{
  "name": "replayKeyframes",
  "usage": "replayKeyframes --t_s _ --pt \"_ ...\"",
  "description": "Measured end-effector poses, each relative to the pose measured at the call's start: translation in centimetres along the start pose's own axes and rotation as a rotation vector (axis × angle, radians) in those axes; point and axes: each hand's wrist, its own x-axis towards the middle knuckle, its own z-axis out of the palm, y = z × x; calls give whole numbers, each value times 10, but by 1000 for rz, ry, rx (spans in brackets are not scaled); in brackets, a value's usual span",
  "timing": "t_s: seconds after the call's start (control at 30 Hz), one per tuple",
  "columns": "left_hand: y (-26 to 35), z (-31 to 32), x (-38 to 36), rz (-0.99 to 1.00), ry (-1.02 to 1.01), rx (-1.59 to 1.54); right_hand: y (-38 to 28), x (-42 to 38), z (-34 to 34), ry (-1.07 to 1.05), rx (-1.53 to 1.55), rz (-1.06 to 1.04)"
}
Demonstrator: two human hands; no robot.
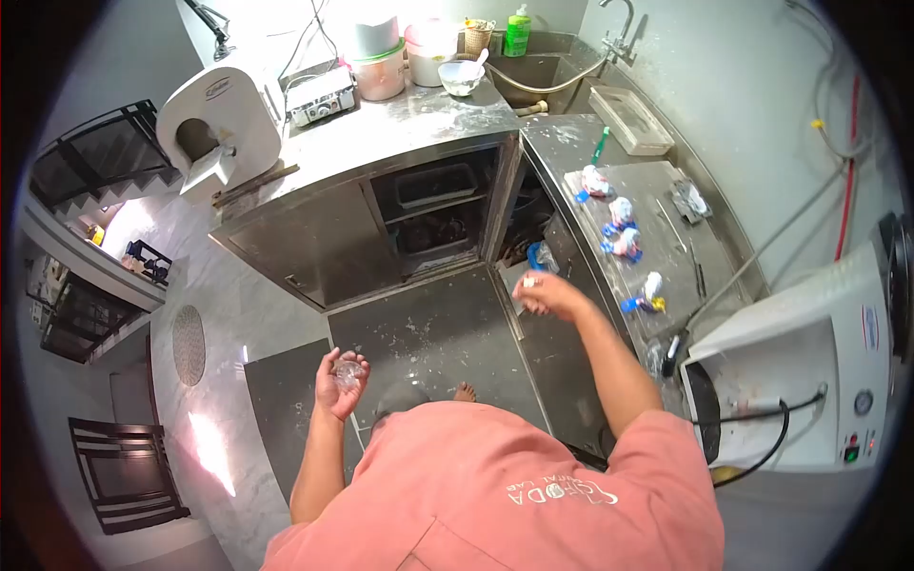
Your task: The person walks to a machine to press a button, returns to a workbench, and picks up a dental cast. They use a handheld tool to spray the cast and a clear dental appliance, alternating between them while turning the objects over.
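Note:
My left hand is in front of my body on the left, fingers curled round a small clear, see-through piece that could be plastic or glass. My right hand is raised near the open floor cabinet, its fingers closed on a small whitish piece too small to name. Along the steel counter to the right lie several white lumps with blue, red and yellow parts, among them one in the middle and one nearer me. A green-handled brush is behind them.
Thin metal tools lie on the right counter, with a white machine in front. A white bowl, tubs and a control box stand at the back. Left is a white trimmer-like machine; a sink lies behind.

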Motion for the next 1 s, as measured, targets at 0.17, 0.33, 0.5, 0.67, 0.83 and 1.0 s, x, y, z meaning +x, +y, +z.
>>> replayKeyframes --t_s 0.17,0.33,0.5,0.67,0.83,1.0 --pt "27 52 61 -48 -32 84 -115 83 -79 263 -148 -257" --pt "60 164 170 8 -106 575 -157 139 -175 508 -332 -216" --pt "55 303 250 -332 -314 673 -144 175 -225 558 -397 11" --pt "28 390 311 26 -661 1464 -142 190 -237 627 -863 -29" --pt "-1 450 342 348 -786 1675 -161 197 -238 716 -937 -116" --pt "-38 485 386 785 -1030 1769 -148 204 -258 747 -916 -228"
